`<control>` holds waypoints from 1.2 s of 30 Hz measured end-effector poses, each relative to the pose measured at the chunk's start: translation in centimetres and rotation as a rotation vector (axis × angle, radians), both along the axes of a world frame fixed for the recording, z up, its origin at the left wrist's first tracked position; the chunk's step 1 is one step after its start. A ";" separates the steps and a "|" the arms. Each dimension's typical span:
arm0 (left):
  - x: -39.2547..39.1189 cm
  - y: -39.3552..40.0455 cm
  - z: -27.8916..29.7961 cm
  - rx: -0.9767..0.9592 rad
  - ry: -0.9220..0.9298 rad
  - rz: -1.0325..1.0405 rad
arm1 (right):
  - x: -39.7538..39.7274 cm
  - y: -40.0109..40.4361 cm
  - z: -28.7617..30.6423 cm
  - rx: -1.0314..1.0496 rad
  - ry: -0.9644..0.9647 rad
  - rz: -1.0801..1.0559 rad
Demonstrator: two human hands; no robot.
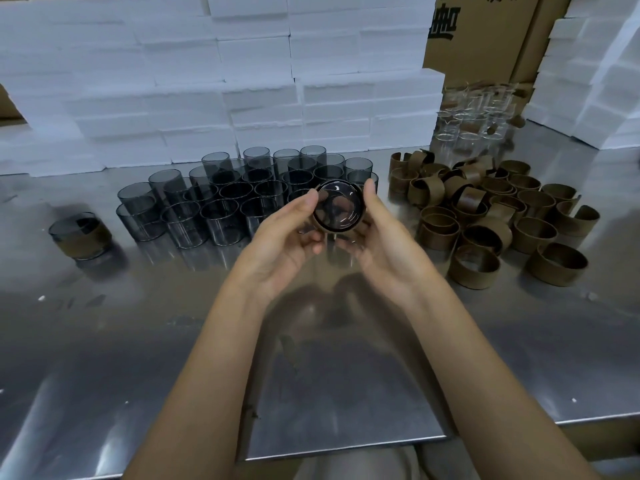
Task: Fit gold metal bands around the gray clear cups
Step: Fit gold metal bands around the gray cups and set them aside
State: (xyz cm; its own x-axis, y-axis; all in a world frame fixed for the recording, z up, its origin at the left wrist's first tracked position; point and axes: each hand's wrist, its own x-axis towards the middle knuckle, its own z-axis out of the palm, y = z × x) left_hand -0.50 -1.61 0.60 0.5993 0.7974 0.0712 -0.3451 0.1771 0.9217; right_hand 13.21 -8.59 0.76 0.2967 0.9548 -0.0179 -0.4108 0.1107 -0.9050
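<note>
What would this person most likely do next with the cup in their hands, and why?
Probably set it down by the finished cup at far left: both hands hold a gray cup with a gold band apparently already around it.

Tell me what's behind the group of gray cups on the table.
Stacked white foam blocks form a wall directly behind the gray cups. Whatever lies beyond that wall is hidden.

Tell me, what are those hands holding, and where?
A gray cup with a gold band around it, held by its sides between the left hand and right hand.
</note>
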 end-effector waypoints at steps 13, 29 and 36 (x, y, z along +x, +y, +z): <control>2.0 -2.0 0.1 0.124 0.290 0.010 | -0.5 0.0 0.1 -0.131 0.256 -0.158; 4.3 -3.0 0.2 -0.222 0.179 0.413 | -1.3 0.8 -0.7 -0.128 0.139 -0.135; 4.4 -3.3 -0.2 -0.232 0.133 0.349 | -0.8 0.8 -1.1 -0.138 0.055 -0.104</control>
State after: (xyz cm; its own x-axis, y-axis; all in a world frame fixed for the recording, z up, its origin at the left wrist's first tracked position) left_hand 3.89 -4.90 0.38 0.2829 0.9394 -0.1935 -0.3015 0.2786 0.9118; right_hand 12.38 -7.76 -0.34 0.3889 0.9062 -0.1658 -0.4526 0.0312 -0.8912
